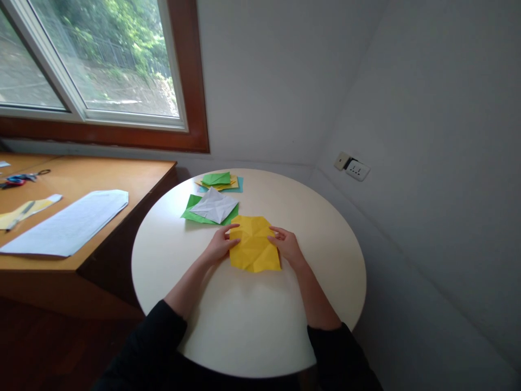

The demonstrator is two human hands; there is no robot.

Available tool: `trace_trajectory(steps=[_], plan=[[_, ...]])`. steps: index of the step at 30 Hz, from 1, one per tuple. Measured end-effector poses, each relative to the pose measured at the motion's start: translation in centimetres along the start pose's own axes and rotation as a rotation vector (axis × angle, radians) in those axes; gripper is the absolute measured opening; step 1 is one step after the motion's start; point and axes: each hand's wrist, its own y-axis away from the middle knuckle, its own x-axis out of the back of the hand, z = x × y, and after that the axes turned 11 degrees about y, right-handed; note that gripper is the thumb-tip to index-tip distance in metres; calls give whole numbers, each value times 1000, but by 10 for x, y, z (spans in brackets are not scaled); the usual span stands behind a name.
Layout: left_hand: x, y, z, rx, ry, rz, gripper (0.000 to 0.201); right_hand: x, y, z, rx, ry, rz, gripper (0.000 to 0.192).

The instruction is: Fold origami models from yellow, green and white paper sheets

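A yellow sheet of paper point(254, 247) with crease lines lies between my hands over the round white table point(248, 315). My left hand point(220, 244) grips its left edge, thumb on top and fingers along the side. On the opposite edge, my right hand point(287, 245) pinches the paper in the same way. Just beyond my left hand, a creased white paper point(215, 205) rests on a green paper point(189, 210). Farther back sits a small pile with a folded green paper point(217, 178) on top of yellow and blue sheets.
To the left stands a wooden desk point(142, 171) with a stack of white paper point(77, 220), a pen point(20, 215) on a yellowish paper, and scissors point(43, 172). A window point(122, 60) is above it. A wall socket point(358, 169) is at the right.
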Motion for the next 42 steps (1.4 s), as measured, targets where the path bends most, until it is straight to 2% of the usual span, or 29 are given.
trace_trajectory(steps=[2, 4, 7, 8, 10, 12, 16, 18, 20, 22, 24, 26, 30, 37, 42], plan=[[1, 3, 0, 11, -198, -47, 52, 7, 0, 0, 34, 224, 106, 38], [-2, 6, -1, -51, -473, -56, 46, 10, 1, -1, 76, 389, 221, 33], [-11, 12, -4, -187, -844, -48, 39, 8, 4, -7, 215, 511, 344, 30], [-15, 14, -4, -178, -936, -46, 40, 7, 6, -10, 290, 551, 359, 29], [-22, 19, -4, -134, -1092, -51, 44, 2, 11, -16, 415, 635, 295, 31], [-25, 23, -1, -112, -1219, -72, 46, -2, 16, -22, 469, 752, 135, 36], [-24, 28, 6, -102, -1399, -77, 45, -5, 24, -28, 404, 961, -205, 48], [-22, 29, 6, -186, -1457, -67, 42, -5, 28, -28, 339, 1016, -323, 55], [-23, 26, 3, -334, -1469, -76, 39, -5, 32, -28, 310, 1060, -389, 57], [-25, 19, -4, -477, -1435, -124, 40, -7, 36, -27, 312, 1102, -402, 55], [-27, 10, -15, -542, -1415, -218, 46, -9, 41, -24, 331, 1141, -389, 55], [-27, 2, -26, -520, -1425, -253, 52, -10, 46, -21, 355, 1173, -367, 55], [-25, -6, -41, -493, -1463, -248, 53, -9, 58, -14, 361, 1214, -311, 56], [-23, 4, -38, -376, -1462, -57, 64, 9, 76, -2, 315, 1228, -224, 54], [-23, 5, -38, -386, -1454, -79, 65, 20, 66, -16, 356, 1262, -309, 50]])
